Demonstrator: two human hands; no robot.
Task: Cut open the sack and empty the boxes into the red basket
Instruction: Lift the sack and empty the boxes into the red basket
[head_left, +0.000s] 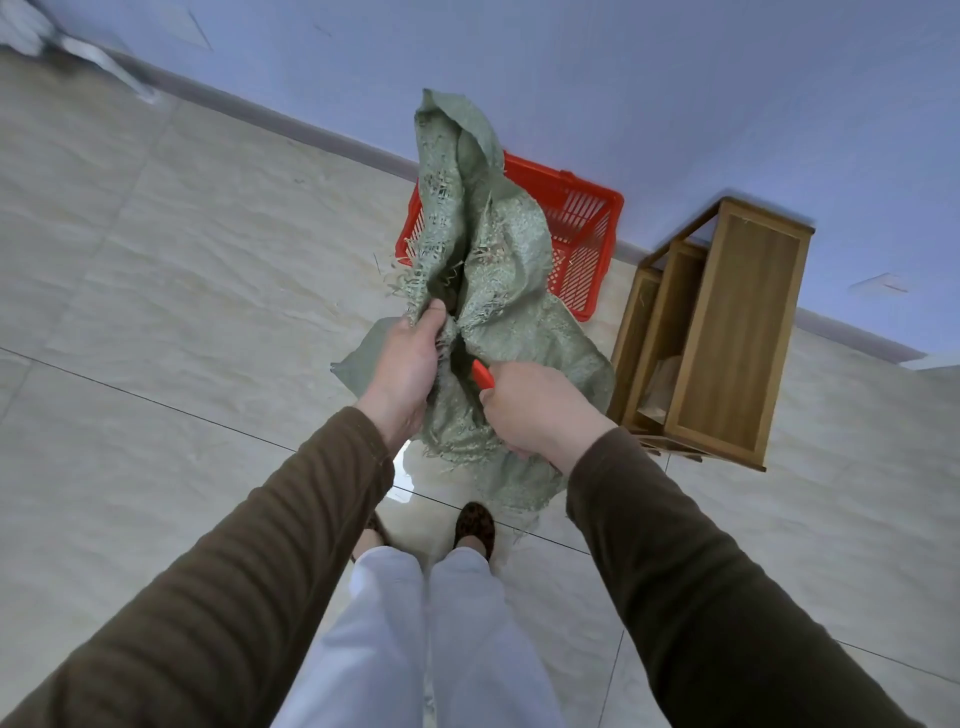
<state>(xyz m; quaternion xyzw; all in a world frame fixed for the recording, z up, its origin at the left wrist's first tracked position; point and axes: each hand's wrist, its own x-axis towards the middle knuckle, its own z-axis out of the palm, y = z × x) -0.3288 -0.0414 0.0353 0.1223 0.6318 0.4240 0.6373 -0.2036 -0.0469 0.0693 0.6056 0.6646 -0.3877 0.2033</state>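
A green woven sack (498, 291) stands upright in front of me, its cut edges frayed and its top flopping over. My left hand (402, 374) pinches the frayed cloth on the left side of the slit. My right hand (540, 410) is closed around a red cutter (482, 375) whose tip points into the slit. The red basket (587, 228) sits on the floor right behind the sack, against the wall, partly hidden by it. No boxes show; the sack's inside is hidden.
A wooden cabinet (727, 332) stands to the right of the sack, close to my right hand. The blue wall (623, 78) runs behind the basket. Pale floor tiles (182, 286) stretch to the left. My feet (472, 525) are just below the sack.
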